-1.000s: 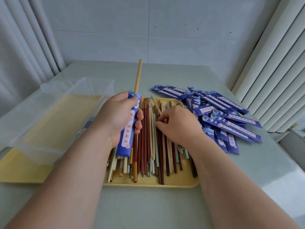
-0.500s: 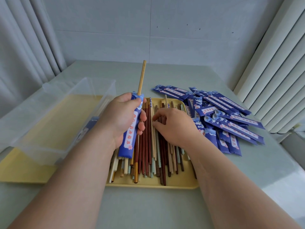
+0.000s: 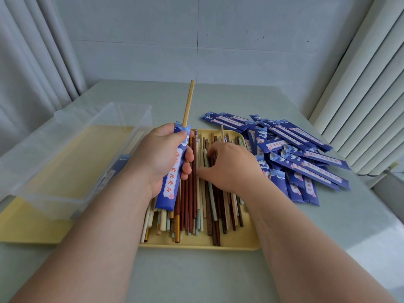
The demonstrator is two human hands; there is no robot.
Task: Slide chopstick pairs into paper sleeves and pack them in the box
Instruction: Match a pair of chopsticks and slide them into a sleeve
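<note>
Over the yellow tray's (image 3: 196, 246) left side the left hand (image 3: 161, 158) is gripping a blue sleeve (image 3: 175, 171) with a bamboo chopstick (image 3: 188, 103) jutting out, while the right hand (image 3: 231, 169) is resting curled on the tray's loose chopsticks (image 3: 190, 204), its fingertips hidden and any pinch unclear.

Inventory, my bench:
- grey-green table (image 3: 196, 278) lying under everything
- yellow tray (image 3: 196, 246) sitting before me
- second yellow tray (image 3: 26, 228) lying at left
- white curtain (image 3: 32, 62) hanging left
- ribbed pale blind (image 3: 371, 95) hanging right
- grey wall (image 3: 240, 51) standing behind
</note>
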